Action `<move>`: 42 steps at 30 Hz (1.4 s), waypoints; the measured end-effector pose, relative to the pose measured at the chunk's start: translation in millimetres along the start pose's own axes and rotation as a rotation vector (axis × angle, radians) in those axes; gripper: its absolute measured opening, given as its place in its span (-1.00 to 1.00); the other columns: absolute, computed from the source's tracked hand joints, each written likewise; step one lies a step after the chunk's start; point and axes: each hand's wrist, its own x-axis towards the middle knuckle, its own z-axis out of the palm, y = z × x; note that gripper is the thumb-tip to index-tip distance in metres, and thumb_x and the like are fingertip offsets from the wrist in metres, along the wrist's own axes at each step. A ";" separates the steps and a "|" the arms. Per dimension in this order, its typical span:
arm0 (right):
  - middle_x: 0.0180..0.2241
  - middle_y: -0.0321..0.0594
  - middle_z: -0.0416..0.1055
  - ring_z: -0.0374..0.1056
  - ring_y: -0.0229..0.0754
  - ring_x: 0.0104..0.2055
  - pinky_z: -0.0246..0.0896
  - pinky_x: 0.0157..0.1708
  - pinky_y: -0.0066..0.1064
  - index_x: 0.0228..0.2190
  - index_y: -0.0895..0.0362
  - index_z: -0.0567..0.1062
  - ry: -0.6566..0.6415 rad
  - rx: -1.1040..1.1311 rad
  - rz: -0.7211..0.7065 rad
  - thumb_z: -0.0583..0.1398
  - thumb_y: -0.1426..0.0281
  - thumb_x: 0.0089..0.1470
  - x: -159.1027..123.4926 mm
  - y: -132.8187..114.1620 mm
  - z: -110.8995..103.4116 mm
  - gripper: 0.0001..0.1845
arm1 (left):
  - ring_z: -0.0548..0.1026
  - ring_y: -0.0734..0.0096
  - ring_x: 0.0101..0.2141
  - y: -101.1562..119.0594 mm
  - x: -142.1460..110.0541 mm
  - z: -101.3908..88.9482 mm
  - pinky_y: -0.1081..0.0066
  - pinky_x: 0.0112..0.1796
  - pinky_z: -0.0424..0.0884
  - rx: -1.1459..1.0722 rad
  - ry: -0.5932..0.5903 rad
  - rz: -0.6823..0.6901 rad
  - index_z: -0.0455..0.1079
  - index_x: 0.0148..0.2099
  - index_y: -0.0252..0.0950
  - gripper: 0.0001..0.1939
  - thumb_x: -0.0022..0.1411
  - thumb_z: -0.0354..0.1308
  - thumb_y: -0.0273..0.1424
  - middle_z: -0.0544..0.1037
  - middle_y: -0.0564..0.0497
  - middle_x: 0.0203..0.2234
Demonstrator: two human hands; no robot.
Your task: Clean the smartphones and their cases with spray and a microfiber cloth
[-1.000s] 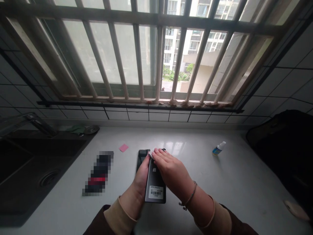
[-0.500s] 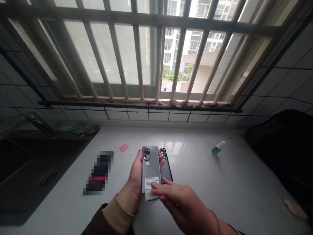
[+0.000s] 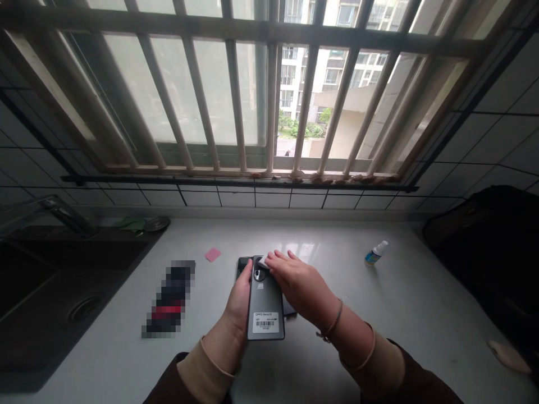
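Note:
A grey smartphone (image 3: 266, 301) is held back side up over the counter, its round camera lenses at the far end and a white barcode label at the near end. My left hand (image 3: 236, 303) is closed around its left edge, the thumb lying along the side. Over the camera end, my right hand (image 3: 301, 286) presses a small pale cloth (image 3: 263, 262) against the phone; most of the cloth is hidden under the fingers. Below lies a dark phone case (image 3: 289, 308), largely covered by my right hand. Another dark-edged flat object (image 3: 243, 262) shows partly behind the phone.
A pink square (image 3: 213, 255) and a pixelated dark item (image 3: 170, 300) lie to the left on the white counter (image 3: 337, 348). Further left is a dark sink (image 3: 84, 280). To the right stand a small spray bottle (image 3: 375, 253) and a black bag (image 3: 488, 264).
My right hand has moved with the cloth from the phone's near end up to the camera lenses. The label is now uncovered, and the phone has shifted slightly right and tilted.

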 end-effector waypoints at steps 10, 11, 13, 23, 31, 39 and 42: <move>0.21 -0.11 0.49 0.34 -0.07 0.33 0.06 0.44 -0.14 0.21 0.17 0.44 -0.021 0.076 -0.284 0.14 0.53 0.39 -94.2 -41.4 6.1 -0.60 | 0.69 0.08 -0.20 7.2 -6.1 -2.7 0.14 -0.07 0.62 0.093 0.209 0.142 0.50 0.12 -0.53 -0.38 0.44 0.07 -0.01 0.68 -0.34 -0.16; 0.20 -0.09 0.50 0.37 -0.08 0.31 0.10 0.42 -0.17 0.23 0.17 0.42 -0.023 0.134 -0.304 0.15 0.51 0.39 -100.2 -43.4 4.7 -0.58 | 0.69 0.08 -0.20 7.3 -6.1 -2.8 0.14 -0.06 0.62 0.091 0.195 0.146 0.50 0.12 -0.54 -0.38 0.44 0.07 -0.01 0.68 -0.34 -0.16; 0.19 -0.08 0.51 0.46 -0.10 0.23 0.26 0.34 -0.23 0.26 0.13 0.39 -0.028 0.296 -0.280 0.14 0.47 0.41 -108.1 -45.0 -0.3 -0.57 | 0.69 0.07 -0.16 7.8 -6.1 -2.7 0.12 -0.02 0.61 0.068 0.154 0.126 0.50 0.11 -0.55 -0.38 0.45 0.07 -0.02 0.68 -0.35 -0.14; -0.21 -0.08 0.63 0.54 0.02 -0.18 0.39 -0.18 -0.27 -0.23 0.11 0.64 -0.064 0.168 0.625 0.04 0.09 0.38 -87.6 46.5 -50.2 -0.53 | 0.67 0.07 -0.18 9.7 -18.1 14.0 0.09 -0.08 0.64 0.063 0.112 0.062 0.48 0.15 -0.48 -0.39 0.42 0.12 -0.01 0.66 -0.30 -0.14; -0.02 0.25 0.54 0.50 0.25 -0.04 0.34 -0.07 -0.05 0.03 0.28 0.54 -0.064 -0.346 0.727 0.09 0.20 0.30 -103.4 83.0 -40.4 -0.52 | 0.65 0.14 -0.21 8.6 -16.2 16.7 0.11 -0.13 0.65 0.073 0.163 0.092 0.49 0.05 -0.36 -0.44 0.36 0.17 0.05 0.64 -0.22 -0.19; 0.10 -0.03 0.45 0.49 0.01 -0.01 0.54 -0.20 -0.17 0.25 -0.04 0.33 -0.285 0.898 0.672 0.03 -0.13 0.36 -67.1 -16.9 -16.0 -0.37 | 0.56 0.41 -0.40 1.3 -9.3 4.7 0.35 -0.29 0.59 0.204 0.173 0.212 0.49 0.01 -0.31 -0.58 0.27 0.37 -0.12 0.57 -0.01 -0.35; 0.18 0.01 0.37 0.48 0.05 0.04 0.60 -0.27 -0.16 0.29 -0.06 0.27 -0.275 1.255 0.772 0.00 -0.19 0.34 -58.1 -26.0 4.9 -0.30 | 0.58 0.36 -0.27 -2.6 -6.9 2.1 0.39 -0.20 0.53 0.370 0.167 0.311 0.49 -0.06 -0.29 -0.60 0.16 0.48 -0.21 0.60 -0.03 -0.26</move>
